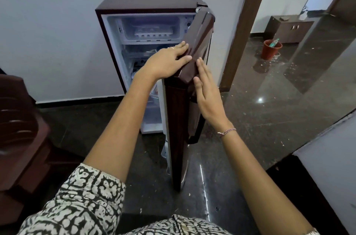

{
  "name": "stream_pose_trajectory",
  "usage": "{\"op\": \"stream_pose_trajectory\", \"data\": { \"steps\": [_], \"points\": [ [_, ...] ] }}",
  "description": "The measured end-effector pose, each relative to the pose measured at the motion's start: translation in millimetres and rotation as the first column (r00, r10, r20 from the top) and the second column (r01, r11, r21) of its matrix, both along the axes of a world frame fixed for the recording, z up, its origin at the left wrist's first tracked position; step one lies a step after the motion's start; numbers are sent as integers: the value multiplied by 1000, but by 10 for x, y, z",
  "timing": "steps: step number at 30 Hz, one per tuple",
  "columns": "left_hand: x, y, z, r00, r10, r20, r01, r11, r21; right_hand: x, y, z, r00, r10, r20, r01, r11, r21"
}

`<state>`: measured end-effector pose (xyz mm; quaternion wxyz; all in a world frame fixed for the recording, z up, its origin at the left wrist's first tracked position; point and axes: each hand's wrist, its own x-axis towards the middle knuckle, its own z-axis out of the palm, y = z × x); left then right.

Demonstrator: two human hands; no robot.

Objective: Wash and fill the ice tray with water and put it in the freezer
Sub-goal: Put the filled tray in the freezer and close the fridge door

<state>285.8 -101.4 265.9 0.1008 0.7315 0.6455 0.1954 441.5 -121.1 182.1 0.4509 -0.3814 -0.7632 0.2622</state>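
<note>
Both hands are on the fridge door [189, 57], which stands partly open and swung toward the camera. Left hand [165, 62] lies flat over the door's top inner edge, fingers spread and stretched along the glossy maroon surface, gripping nothing; a ring [171, 48] shows on one finger. Right hand [207, 96] rests against the outer face of the door just below its top corner, palm in, fingers straight and close together, also empty. A thread bracelet [227, 131] circles the right wrist. A dark handle [196, 134] runs down the door's outer face below the right hand.

The fridge [148, 0] is a small maroon one standing against a pale wall [48, 22]. Its freezer box [151, 29] sits at the top of the open cabinet, and the ice tray [152, 32] lies inside it, pale and level on the freezer floor. Whether the tray holds water cannot be told from here. Shelves below are partly hidden behind the left forearm.

Patterned black-and-white sleeves [86, 196] fill the lower edge of the view. A dark brown chair [17, 128] stands at the left. The floor [260, 119] is dark polished stone with pale specks scattered across it. Farther right, beyond a brown door frame [244, 28], a red bucket [270, 49] stands on the floor near a low dark cabinet [289, 28].
</note>
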Motion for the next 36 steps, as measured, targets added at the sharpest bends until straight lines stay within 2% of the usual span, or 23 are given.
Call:
{"op": "stream_pose_trajectory", "data": {
  "steps": [2, 4, 9, 12, 22, 25, 29, 31, 34, 36],
  "points": [
    [-136, -19, 52, 997, 26, -71, -28, 999, -29, -52, 8, -169, 996, -14, 85, 13, 1000, 15],
    [-228, -32, 73, 988, 74, -138, -76, 997, -9, -108, 11, -334, 992, -27, 122, 38, 996, -86],
    [-311, -164, -45, 931, 298, -212, -256, 945, 204, -338, 38, -481, 999, 44, -11, -45, 957, -287],
    [-366, -199, -108, 890, 388, -241, -326, 909, 258, -499, 90, -516, 994, 68, -87, -99, 905, -414],
    [-453, -335, -760, 743, 560, -367, -355, 794, 493, -997, 198, -733, 977, 130, -169, -195, 864, -464],
    [-449, -390, -972, 789, 545, -282, -344, 773, 533, -1105, 235, -824, 984, 147, -99, -177, 847, -501],
    [-508, -522, -1346, 922, 357, -147, -210, 784, 584, -1239, 189, -934, 988, 151, 18, -117, 830, -545],
    [-555, -565, -1479, 949, 314, -3, -257, 782, 568, -1319, 159, -951, 988, 151, 8, -122, 824, -553],
    [-599, -525, -1505, 908, 306, 287, -417, 741, 527, -1446, 160, -981, 990, 143, -12, -124, 808, -576],
    [-638, -447, -1473, 820, 329, 468, -547, 692, 471, -1536, 184, -1035, 990, 144, -1, -116, 791, -600]
  ]
}}
